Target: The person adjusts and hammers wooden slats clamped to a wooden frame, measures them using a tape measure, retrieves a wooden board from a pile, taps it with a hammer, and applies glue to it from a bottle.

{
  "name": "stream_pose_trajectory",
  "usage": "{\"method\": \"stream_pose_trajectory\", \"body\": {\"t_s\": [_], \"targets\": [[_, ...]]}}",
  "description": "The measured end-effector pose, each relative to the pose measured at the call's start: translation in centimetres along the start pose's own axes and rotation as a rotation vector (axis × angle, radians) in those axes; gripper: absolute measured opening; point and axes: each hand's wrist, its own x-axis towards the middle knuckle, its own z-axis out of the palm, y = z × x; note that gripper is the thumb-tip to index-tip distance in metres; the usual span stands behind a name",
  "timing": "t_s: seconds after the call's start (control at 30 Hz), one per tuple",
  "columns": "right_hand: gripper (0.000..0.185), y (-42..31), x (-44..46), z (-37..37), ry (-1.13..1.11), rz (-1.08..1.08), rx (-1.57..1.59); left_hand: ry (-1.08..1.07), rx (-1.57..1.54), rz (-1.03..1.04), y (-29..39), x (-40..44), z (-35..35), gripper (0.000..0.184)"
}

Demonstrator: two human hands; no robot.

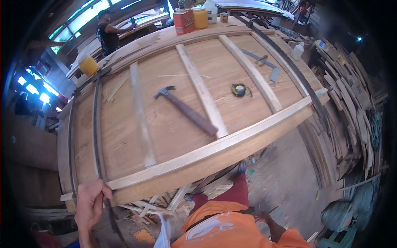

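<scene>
My left hand (93, 200) is closed at the near left corner of the wooden frame (198, 155), its fingers around a dark metal bar clamp (97, 124) that runs across the panel. Low on the right, my right hand (264, 218) hangs beside my body, partly in shadow, its fingers hard to make out. A claw hammer (186, 111) lies on the plywood panel (120, 144), its handle end against a wooden slat (200, 89). Further right are a tape measure (238, 90) and a metal square (274, 74).
Another long clamp (285, 53) crosses the right side. Behind the frame stand a red box (183, 22), a yellow jar (200, 17) and a yellow container (88, 66). A person (108, 35) works at the back left. Stacked boards (351, 107) fill the right; scrap wood lies below.
</scene>
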Motion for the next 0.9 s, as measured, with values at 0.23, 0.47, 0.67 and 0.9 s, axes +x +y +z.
{"method": "stream_pose_trajectory", "body": {"t_s": [0.23,0.47,0.67,0.9], "targets": [[0.026,-19.4,-14.5,-8.7,0.374,-0.805,-1.683,0.219,-0.385,0.011,16.8,18.4,19.3,0.016],[0.027,-38.8,-24.4,1.8,0.495,-0.915,-0.528,0.311,-0.288,0.054,26.6,42.9,46.0,0.071],[0.034,-40.3,-29.4,3.9,0.606,-1.105,-0.345,0.464,0.111,-0.171,27.7,52.0,54.1,0.104],[0.029,-31.7,-24.4,0.0,0.510,-0.700,-0.430,0.351,-0.229,-0.070,21.5,54.6,55.2,0.110]]}}
